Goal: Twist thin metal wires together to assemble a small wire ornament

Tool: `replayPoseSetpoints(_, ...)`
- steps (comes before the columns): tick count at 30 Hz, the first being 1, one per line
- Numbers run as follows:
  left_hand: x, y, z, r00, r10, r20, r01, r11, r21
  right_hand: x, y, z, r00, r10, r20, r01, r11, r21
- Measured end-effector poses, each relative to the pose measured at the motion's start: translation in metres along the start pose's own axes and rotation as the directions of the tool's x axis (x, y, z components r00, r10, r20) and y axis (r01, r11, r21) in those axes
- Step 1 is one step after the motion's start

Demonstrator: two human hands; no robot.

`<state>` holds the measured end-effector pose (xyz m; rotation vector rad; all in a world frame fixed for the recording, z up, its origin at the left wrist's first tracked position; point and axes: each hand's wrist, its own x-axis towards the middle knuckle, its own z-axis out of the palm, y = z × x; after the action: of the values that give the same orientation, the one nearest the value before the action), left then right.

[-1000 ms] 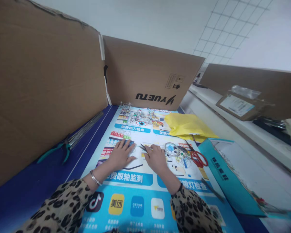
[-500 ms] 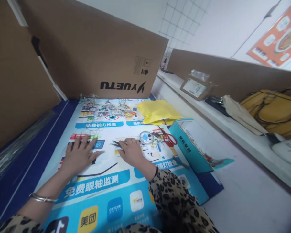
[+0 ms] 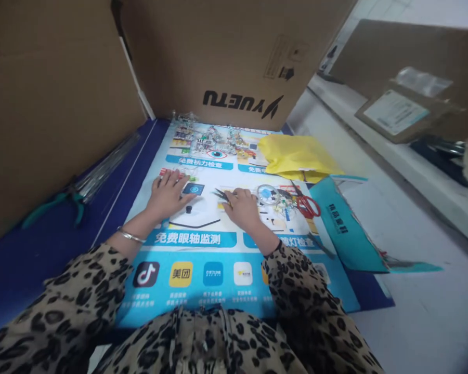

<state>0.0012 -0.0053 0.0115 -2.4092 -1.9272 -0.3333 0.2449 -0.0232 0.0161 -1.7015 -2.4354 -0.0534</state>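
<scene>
My left hand [image 3: 167,193] lies palm down on the printed sheet [image 3: 195,215], fingers spread, holding nothing. Its fingertips touch a patch of thin clear wire or thread, too fine to make out. To its right, my right hand [image 3: 242,209] rests on the sheet with curled fingers over small pointed pliers [image 3: 221,195]. The dark jaws point left and stand apart; the handles are mostly hidden under the palm. Just right of that hand is a round clear spool [image 3: 268,195]. Red-handled scissors [image 3: 309,206] lie farther right, beside a tangle of small beaded pieces [image 3: 284,203].
A yellow bag [image 3: 298,156] lies at the back right, above a torn teal box [image 3: 337,223]. Wire tangles [image 3: 214,141] cover the far end. Teal-handled pliers [image 3: 78,200] and wire strands [image 3: 105,166] lie left. Cardboard walls [image 3: 226,57] enclose the back and left.
The view has swung down and left, so the sheet, sleeves and teal-handled pliers show more fully. Both hands keep about the same places on the sheet.
</scene>
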Motion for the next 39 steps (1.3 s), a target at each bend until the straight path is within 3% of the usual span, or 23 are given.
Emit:
replayPoseSetpoints(6,-0.007,0.007,-0.027,0.987,0.157,-0.024,-0.159,0.979,-0.127,-0.001,-0.003,0.0,1.0,0.016,-0.025,-0.017,1.0,-0.019)
replayPoseSetpoints(9,-0.021,0.018,-0.052,0.954,0.296,0.055,-0.277,0.935,-0.221,-0.002,-0.007,-0.008,0.999,-0.019,-0.037,0.017,0.998,-0.063)
replayPoseSetpoints(11,-0.035,0.028,-0.068,0.91,0.376,0.173,-0.326,0.909,-0.26,-0.009,-0.013,-0.017,0.995,-0.099,0.011,0.099,0.993,-0.066)
replayPoseSetpoints(13,-0.049,0.036,-0.08,0.835,0.445,0.323,-0.368,0.889,-0.272,-0.021,-0.025,-0.027,0.968,-0.222,0.114,0.226,0.974,-0.02)
replayPoseSetpoints(16,-0.062,0.042,-0.084,0.754,0.456,0.474,-0.396,0.89,-0.227,-0.047,-0.05,-0.04,0.879,-0.402,0.255,0.401,0.914,0.06)
replayPoseSetpoints(18,-0.063,0.043,-0.08,0.727,0.46,0.509,-0.418,0.886,-0.203,-0.061,-0.068,-0.045,0.842,-0.449,0.298,0.471,0.882,-0.002)
replayPoseSetpoints(20,-0.061,0.042,-0.073,0.729,0.445,0.52,-0.414,0.892,-0.183,-0.069,-0.082,-0.047,0.827,-0.437,0.354,0.498,0.861,-0.102)
replayPoseSetpoints(23,-0.055,0.037,-0.064,0.74,0.421,0.524,-0.384,0.905,-0.185,-0.066,-0.095,-0.046,0.788,-0.466,0.403,0.555,0.82,-0.137)
replayPoseSetpoints(27,-0.047,0.026,-0.058,0.759,0.437,0.483,-0.346,0.899,-0.27,-0.049,-0.103,-0.041,0.772,-0.458,0.44,0.546,0.833,-0.088)
replayPoseSetpoints(31,-0.04,0.016,-0.048,0.77,0.417,0.483,-0.17,0.864,-0.473,-0.034,-0.104,-0.035,0.785,-0.433,0.444,0.509,0.858,-0.063)
replayPoseSetpoints(34,-0.037,0.011,-0.035,0.776,0.367,0.512,0.071,0.757,-0.65,-0.026,-0.1,-0.033,0.817,-0.401,0.415,0.459,0.887,-0.048)
replayPoseSetpoints(37,-0.034,0.006,-0.023,0.813,0.306,0.496,0.271,0.555,-0.787,-0.022,-0.09,-0.032,0.86,-0.35,0.371,0.381,0.925,-0.012)
replayPoseSetpoints(39,-0.032,0.004,-0.017,0.829,0.286,0.48,0.337,0.429,-0.838,-0.02,-0.082,-0.03,0.891,-0.302,0.338,0.314,0.949,0.02)
